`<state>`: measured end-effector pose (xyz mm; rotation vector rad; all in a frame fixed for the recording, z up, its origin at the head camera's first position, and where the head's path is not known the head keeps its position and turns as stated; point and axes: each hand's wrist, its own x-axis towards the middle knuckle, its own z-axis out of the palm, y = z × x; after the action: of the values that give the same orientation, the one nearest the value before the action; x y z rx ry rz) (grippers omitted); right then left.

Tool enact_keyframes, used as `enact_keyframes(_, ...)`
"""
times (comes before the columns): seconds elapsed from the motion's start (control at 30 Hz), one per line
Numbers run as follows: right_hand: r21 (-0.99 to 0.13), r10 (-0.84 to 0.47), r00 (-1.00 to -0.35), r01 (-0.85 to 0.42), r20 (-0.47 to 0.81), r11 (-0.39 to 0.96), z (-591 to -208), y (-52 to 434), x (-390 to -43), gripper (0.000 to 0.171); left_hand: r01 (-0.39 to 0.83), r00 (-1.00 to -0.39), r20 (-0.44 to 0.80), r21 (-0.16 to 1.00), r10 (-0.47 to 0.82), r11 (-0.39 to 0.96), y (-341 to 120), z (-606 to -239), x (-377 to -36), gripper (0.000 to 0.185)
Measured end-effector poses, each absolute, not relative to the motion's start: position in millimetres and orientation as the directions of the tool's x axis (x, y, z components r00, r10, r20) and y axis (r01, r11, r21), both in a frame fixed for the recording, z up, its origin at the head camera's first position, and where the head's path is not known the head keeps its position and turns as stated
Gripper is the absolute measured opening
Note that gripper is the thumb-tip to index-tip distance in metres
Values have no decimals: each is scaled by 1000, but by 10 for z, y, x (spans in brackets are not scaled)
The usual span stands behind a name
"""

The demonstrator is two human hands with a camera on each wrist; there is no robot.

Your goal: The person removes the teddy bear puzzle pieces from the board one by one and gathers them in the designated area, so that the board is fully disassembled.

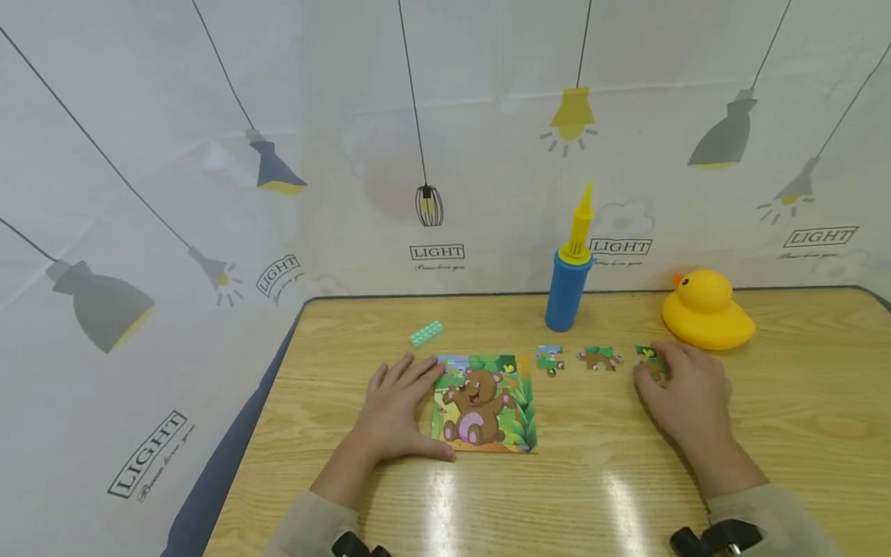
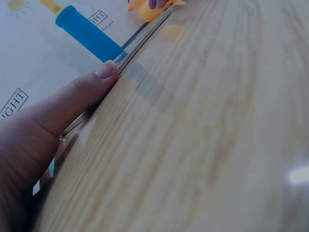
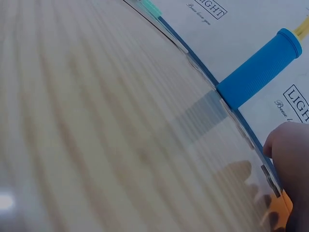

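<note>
Surface: wooden table [image 1: 599, 480], lamp-print backdrop behind.
Left hand [image 1: 397, 414]: fingers spread flat, resting on the left edge of the bear puzzle [image 1: 483, 402] at frame centre.
Right hand [image 1: 689, 402]: fingers loosely bent over the rightmost loose puzzle piece [image 1: 647, 357]; whether it pinches the piece cannot be told.
Nearby: two more pieces [image 1: 576, 359], blue pump [image 1: 569, 271], yellow duck [image 1: 706, 311].

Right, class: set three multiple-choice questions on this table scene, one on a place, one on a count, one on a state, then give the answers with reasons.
1. Where is the yellow duck?
A. far right of the table
B. left of the bear puzzle
C. on the pump

2. How many loose puzzle pieces lie right of the bear puzzle?
A. one
B. three
C. six

3. How does the blue pump stand?
A. on its side
B. upside down
C. upright

Answers: 1 A, it sits beyond the right hand. 2 B, three show in a row, the last under the fingers. 3 C, yellow nozzle points up.
</note>
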<state>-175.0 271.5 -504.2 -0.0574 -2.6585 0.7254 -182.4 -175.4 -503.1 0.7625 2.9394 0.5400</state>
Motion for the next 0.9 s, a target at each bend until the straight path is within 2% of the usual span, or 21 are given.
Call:
enact_keyframes(0.23,-440,78,-882,-154,465,885,-5068,2489,-1746,36,459,-877,30,351,480,816,-1762,-5050,-1824,141)
enact_keyframes(0.5,-429,4,-847,-265,532,864,-5076,2148,-1734,20,460,-877,32,339,479,821,-1759,-5055,-1834,141)
enact_keyframes(0.67,-383,-79,-815,-353,575,854,-5085,1938,-1737,20,463,-877,32,325,480,825,-1759,-5070,-1841,141)
enact_keyframes(0.9,-370,-165,-810,-425,562,826,-5089,1596,-1735,18,464,-877,40,329,478,823,-1756,-5072,-1840,141)
